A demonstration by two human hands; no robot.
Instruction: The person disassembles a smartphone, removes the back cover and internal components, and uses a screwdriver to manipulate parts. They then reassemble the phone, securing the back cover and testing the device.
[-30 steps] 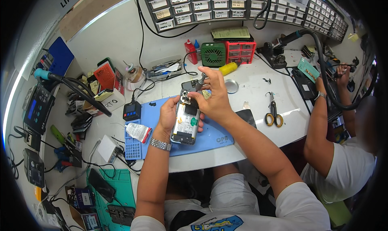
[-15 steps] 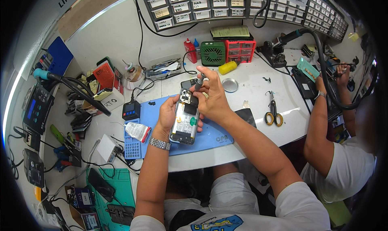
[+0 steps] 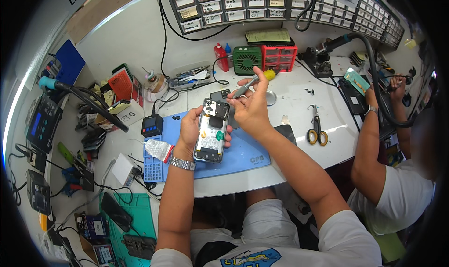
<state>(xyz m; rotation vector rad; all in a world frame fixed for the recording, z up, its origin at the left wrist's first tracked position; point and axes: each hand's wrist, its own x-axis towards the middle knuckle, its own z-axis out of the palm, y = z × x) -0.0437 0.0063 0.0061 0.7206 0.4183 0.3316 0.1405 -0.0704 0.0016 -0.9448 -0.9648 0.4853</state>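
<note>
My left hand [image 3: 189,130] is closed around an opened smartphone [image 3: 211,135], its back off and its battery and inner plates showing. A green sticker marks the battery. Beside the phone's upper right edge, my right hand [image 3: 252,109] grips a slim grey screwdriver [image 3: 246,87] that slants up to the right. Its tip is too small to make out against the fingers. Behind the phone lies a dark phone part with camera openings [image 3: 219,95], partly hidden. Under both hands spreads a blue repair mat [image 3: 243,150].
Scissors [image 3: 317,129] and a round metal dish [image 3: 270,98] lie to the right. A white pouch [image 3: 159,149] and a small black device [image 3: 152,126] sit left. A green fan [image 3: 247,60] and red drawers [image 3: 279,57] stand behind. At the right, another person [image 3: 393,187] works.
My right hand has drawn back from the phone's top to the right, and the screwdriver has gone from nearly upright to slanted. The phone has shifted slightly up in my left hand.
</note>
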